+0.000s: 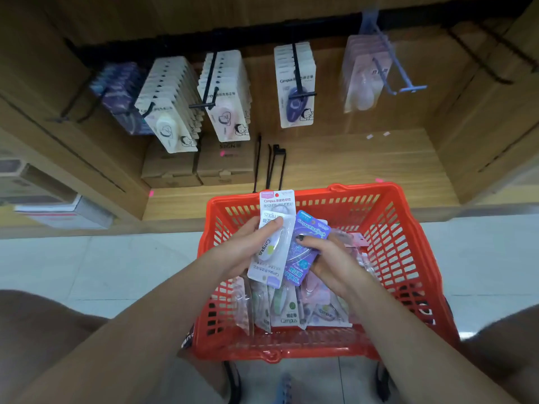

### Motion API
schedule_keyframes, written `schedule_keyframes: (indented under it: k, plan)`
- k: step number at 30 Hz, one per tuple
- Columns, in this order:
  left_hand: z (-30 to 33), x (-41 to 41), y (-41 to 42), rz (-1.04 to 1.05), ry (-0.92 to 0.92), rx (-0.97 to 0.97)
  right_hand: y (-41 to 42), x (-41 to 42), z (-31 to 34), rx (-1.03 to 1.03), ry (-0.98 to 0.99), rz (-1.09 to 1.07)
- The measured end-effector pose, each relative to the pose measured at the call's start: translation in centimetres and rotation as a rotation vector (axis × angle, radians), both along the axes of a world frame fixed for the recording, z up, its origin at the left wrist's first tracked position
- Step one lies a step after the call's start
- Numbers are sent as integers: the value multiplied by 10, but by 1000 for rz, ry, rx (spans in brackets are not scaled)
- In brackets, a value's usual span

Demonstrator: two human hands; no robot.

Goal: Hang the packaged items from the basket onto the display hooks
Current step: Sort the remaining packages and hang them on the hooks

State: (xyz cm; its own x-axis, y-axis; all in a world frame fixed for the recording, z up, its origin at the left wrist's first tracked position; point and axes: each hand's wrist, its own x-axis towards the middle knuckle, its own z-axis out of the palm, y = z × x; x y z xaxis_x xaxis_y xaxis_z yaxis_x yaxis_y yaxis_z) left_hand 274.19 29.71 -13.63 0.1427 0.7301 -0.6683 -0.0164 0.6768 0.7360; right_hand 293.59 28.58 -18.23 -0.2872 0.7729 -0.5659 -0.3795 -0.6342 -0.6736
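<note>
Hands over the basket [408,258], each with 1 pack. The left hand [248,249] grips a white pack [274,237] upright, thumb curled across its clear blister, fingers behind the card; the card's top edge rises above the basket's far rim. The right hand [329,258] pinches a purple pack [303,252], thumb on the blister face, fingers wrapped behind; this pack tilts right and partly overlaps the white pack's edge. Both forearms reach forward and inward from the lower corners, wrists roughly level, above more packs [291,310] standing loosely in the basket, which sits on a pale tiled floor.

Handling, as judged: each pack is light, a thin stiff card bearing a smooth plastic blister, likely slippery where the thumb rests. The card should bend if squeezed hard. A hold at the lower card or blister sides leaves the top free, where the hang hole presumably lies; the hole itself is too small to make out.

Targets: hooks [210,80] on the wooden wall carry rows of similar packs; 1 blue hook [408,86] at right projects beyond its pink packs [364,74].
</note>
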Motion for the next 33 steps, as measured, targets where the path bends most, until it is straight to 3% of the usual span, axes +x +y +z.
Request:
schedule_keyframes:
  k: [8,15,21,25,33]
  plan:
    - [59,-23,-1,63,101,140,5,-8,69,57,89,110]
    - [117,-43,5,41,161,234,16,-13,117,174,-30,159]
    - [165,-61,-5,39,69,218,16,-28,160,273,-63,302]
    - [184,-77,-10,112,20,254,17,-48,186,327,-65,377]
    - [205,-136,-18,354,136,390,38,-111,221,410,-119,473]
